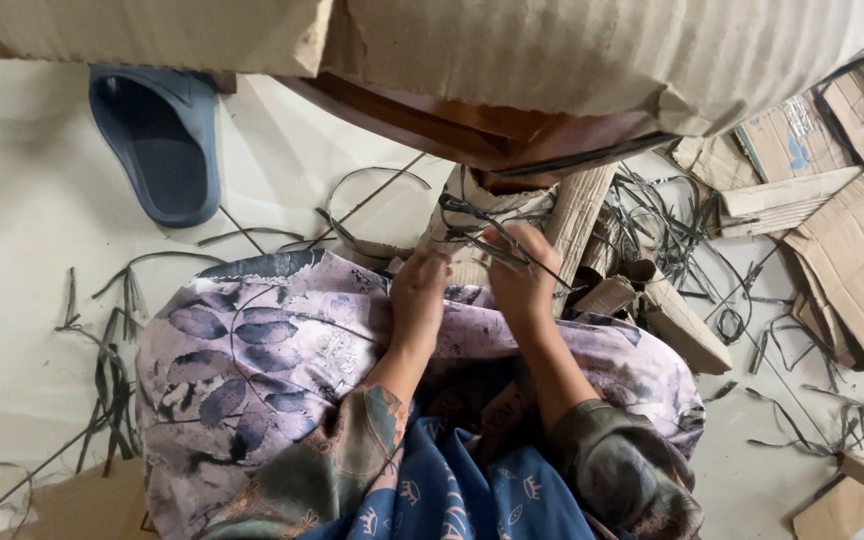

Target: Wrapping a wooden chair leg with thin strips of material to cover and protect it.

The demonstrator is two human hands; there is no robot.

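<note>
1. The roll of corrugated cardboard (472,225) stands on the floor just ahead of the person's knees, under the edge of a large cardboard sheet (602,50).
2. It looks light and fairly stiff, though its walls would likely crush under a hard squeeze; holding it around the body seems safest.
3. The dark strap (512,250) crossing it looks thin, springy and probably slippery, best pinched close to the roll.
4. The left hand (418,290) rests against the roll's lower part, its grip curled; whether it holds anything I cannot tell.
5. The right hand (522,270) pinches the strap, fingers closed on it.
6. The roll is tan and ribbed, with frayed edges; loose strap offcuts (682,240) and a blue slipper (157,140) lie nearby.
</note>
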